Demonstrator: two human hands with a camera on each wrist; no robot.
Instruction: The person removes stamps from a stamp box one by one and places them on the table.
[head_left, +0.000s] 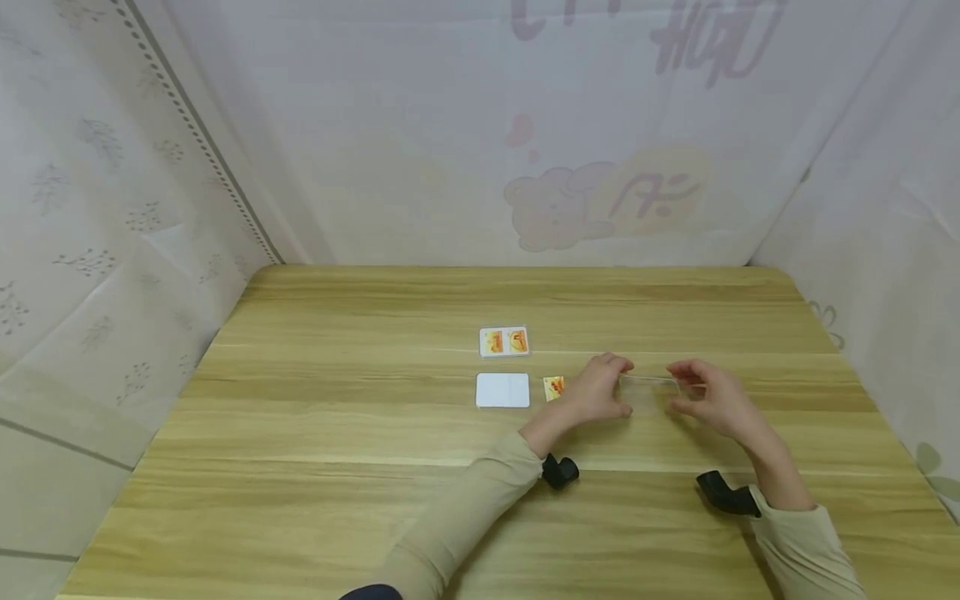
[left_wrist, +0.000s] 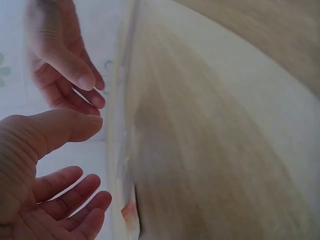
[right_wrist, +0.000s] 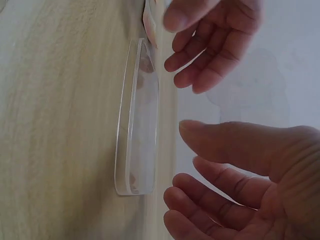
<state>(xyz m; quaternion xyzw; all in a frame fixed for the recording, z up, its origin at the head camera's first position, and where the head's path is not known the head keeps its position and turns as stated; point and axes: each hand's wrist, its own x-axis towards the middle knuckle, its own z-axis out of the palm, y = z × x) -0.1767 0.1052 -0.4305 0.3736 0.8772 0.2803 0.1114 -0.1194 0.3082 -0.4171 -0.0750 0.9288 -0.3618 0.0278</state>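
Observation:
A clear plastic case [right_wrist: 142, 125] lies flat on the table, seen edge-on in the right wrist view; in the head view its pale rim [head_left: 651, 379] shows between the two hands. At its left end hovers my left hand [head_left: 597, 390], thumb and fingers spread apart and holding nothing. My right hand [head_left: 712, 402] is at the other end, its fingers loosely bent with a gap to the thumb. Partly hidden by the left hand is a small orange-printed piece [head_left: 553, 387], whose edge [left_wrist: 131, 215] lifts a little in the left wrist view.
Left of the hands, a card with two orange pictures [head_left: 504, 342] lies above a blank white card [head_left: 502, 390]. The wooden table [head_left: 315, 467] reaches back to a printed cloth [head_left: 420, 167]. Black wrist mounts [head_left: 727, 494] stick out from the sleeves.

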